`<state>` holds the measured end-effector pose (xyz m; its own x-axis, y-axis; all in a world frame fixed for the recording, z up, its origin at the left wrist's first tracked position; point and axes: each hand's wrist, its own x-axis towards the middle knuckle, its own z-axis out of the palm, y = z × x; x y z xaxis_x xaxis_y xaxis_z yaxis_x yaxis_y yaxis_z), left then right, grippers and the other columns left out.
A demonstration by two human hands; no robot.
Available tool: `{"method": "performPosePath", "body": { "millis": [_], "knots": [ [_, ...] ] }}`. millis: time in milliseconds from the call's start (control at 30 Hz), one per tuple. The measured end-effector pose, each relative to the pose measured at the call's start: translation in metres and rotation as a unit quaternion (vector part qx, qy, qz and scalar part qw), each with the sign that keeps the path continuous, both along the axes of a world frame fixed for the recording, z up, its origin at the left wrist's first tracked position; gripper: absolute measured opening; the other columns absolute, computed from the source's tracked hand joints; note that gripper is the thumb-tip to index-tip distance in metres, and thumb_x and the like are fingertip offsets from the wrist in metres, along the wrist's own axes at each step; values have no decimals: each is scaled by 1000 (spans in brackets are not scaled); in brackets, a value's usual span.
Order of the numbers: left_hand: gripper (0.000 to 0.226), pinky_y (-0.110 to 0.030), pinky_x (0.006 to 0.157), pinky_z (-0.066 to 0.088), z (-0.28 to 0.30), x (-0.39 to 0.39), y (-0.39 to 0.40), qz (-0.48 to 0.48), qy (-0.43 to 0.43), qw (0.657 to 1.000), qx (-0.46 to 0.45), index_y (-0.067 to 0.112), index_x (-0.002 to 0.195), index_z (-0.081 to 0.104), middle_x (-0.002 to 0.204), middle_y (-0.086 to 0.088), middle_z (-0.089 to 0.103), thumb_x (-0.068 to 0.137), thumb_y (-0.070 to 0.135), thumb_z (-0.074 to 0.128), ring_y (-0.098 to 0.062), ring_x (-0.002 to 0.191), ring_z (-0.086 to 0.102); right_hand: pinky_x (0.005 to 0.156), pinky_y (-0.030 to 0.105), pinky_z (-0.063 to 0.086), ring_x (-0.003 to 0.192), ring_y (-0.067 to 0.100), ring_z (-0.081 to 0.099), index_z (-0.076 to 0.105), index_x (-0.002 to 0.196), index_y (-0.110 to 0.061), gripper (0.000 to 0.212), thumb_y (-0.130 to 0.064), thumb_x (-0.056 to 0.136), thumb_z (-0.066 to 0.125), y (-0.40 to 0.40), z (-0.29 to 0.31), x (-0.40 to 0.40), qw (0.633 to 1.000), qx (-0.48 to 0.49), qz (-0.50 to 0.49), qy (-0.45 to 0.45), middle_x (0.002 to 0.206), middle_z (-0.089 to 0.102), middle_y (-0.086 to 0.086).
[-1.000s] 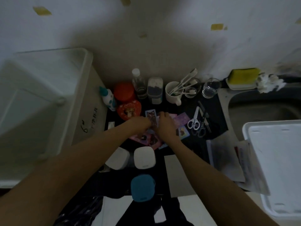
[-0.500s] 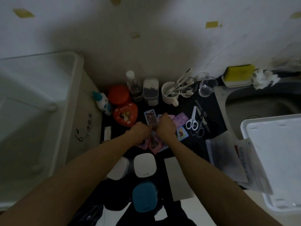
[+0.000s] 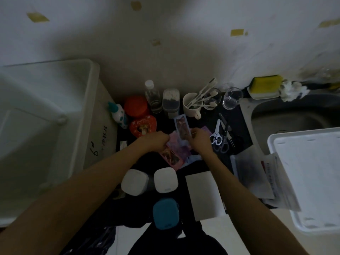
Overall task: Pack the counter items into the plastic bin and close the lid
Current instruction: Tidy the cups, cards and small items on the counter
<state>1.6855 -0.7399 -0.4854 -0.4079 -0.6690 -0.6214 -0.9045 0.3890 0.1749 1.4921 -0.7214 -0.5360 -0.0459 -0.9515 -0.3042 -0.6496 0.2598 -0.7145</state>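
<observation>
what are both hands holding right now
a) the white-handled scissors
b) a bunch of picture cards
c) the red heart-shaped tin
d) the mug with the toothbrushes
b: the left hand and right hand both pinch the bunch of picture cards over the dark counter, while the scissors, heart-shaped tin and mug sit untouched.

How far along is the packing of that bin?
Barely started. The bin on the left looks empty, and its lid lies off on the right. In hand: the left hand and right hand are gathering the cards. Left on the counter: the heart tin, red jar, bottle, mug, scissors, white tubs and more, then closing the lid.
</observation>
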Motion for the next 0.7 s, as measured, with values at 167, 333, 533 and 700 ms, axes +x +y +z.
{"method": "performPosePath", "body": {
  "millis": [167,333,533,700],
  "knots": [
    [25,-31,61,57,57,5,-2,471,351,806,78,6,120,45,89,-14,65,97,10,53,-23,72,65,71,27,58,85,18,70,65,106,-6,24,-26,93,65,25,51,-11,980,-38,-75,-181,98,72,9],
    [29,-21,55,56,81,-6,17,574,505,641,61,8,113,63,92,-7,71,97,31,58,-10,67,67,75,28,59,90,15,71,68,108,-12,19,-23,93,66,20,80,16,962,-17,71,-265,100,74,5],
    [21,-38,70,57,87,2,30,667,556,485,101,-4,113,53,99,-22,65,104,9,40,-24,74,66,82,36,54,87,19,70,67,101,-12,24,-34,91,66,14,40,30,993,0,44,-108,92,72,5],
    [38,-35,76,50,92,7,32,711,509,481,71,9,75,51,51,-10,61,107,11,32,-24,57,53,98,48,39,124,39,45,29,146,-10,95,-58,75,70,40,-7,46,962,32,115,247,136,44,21]
  ]
}}
